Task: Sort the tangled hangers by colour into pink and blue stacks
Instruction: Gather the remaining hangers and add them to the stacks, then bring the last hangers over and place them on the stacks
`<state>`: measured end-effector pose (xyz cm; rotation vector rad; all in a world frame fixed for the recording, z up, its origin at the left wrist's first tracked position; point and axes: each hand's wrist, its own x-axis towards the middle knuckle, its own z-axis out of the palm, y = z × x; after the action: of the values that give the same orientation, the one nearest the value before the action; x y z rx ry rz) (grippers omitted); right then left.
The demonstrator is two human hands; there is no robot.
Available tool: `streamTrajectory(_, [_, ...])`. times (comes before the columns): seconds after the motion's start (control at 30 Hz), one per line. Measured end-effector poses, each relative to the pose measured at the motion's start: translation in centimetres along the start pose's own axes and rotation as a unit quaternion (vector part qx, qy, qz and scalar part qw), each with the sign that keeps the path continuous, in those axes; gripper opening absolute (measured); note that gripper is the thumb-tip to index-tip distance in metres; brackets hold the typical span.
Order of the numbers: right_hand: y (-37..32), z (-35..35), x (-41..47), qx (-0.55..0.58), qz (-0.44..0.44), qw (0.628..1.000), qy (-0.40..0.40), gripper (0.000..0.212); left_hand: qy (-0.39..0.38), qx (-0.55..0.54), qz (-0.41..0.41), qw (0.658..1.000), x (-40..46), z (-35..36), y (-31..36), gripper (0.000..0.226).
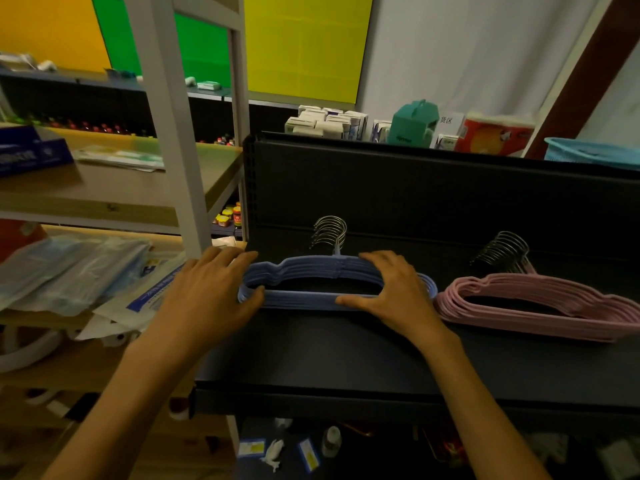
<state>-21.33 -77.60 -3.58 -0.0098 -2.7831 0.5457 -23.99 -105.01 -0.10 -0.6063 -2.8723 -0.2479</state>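
— What are the fingers (pixel 239 259) doing?
— Left hand (pixel 207 292) and right hand (pixel 391 289) each curl round an end of the blue stack (pixel 311 301), thumbs on its front bar.
— Where's it sitting?
— On the dark shelf (pixel 329 344), just beside the pink stack (pixel 540 306). I'd squeeze evenly inward, keeping the hooks (pixel 329 232) aligned.

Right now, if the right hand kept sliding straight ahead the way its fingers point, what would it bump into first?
The right hand already lies on the blue hanger stack. Its fingers point up and to the left, so it would probably meet the stack's silver hooks first, then the black back panel. Depth is hard to judge here.
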Motion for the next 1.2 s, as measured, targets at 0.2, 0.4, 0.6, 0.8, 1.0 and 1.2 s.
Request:
streamTrajectory(0.2, [-0.1, 0.0, 0.0, -0.017, -0.005, 1.0, -0.003, 0.087, -0.005, -0.003, 0.008, 1.0, -0.2, -0.3, 0.1, 0.066])
streamTrajectory(0.4, [-0.9, -1.4, -0.6, -0.021, -0.001, 1.0, -0.006, 0.082, -0.008, -0.016, 0.029, 0.999, -0.1, -0.6, 0.7, 0.065])
streamTrajectory(0.6, [1.0, -6.3, -3.4, -0.094, 0.017, 0.995, 0.044, 0.057, 0.001, -0.028, 0.079, 0.996, 1.4, -0.3, 4.6, 0.063])
streamTrajectory(0.8, [5.5, -10.9, -9.0, -0.157, 0.083, 0.983, 0.054, 0.053, -0.013, -0.017, 0.137, 0.99, 3.3, 1.1, 12.1, 0.066])
streamTrajectory(1.0, [12.7, -15.9, -16.0, -0.185, 0.153, 0.966, 0.096, 0.05, -0.007, -0.036, 0.215, 0.976, 3.6, 2.3, 22.3, 0.063])
streamTrajectory(1.2, [22.2, -22.4, -24.5, -0.214, 0.214, 0.947, 0.108, 0.051, -0.001, -0.048, 0.279, 0.959, 2.4, 3.8, 36.2, 0.06])
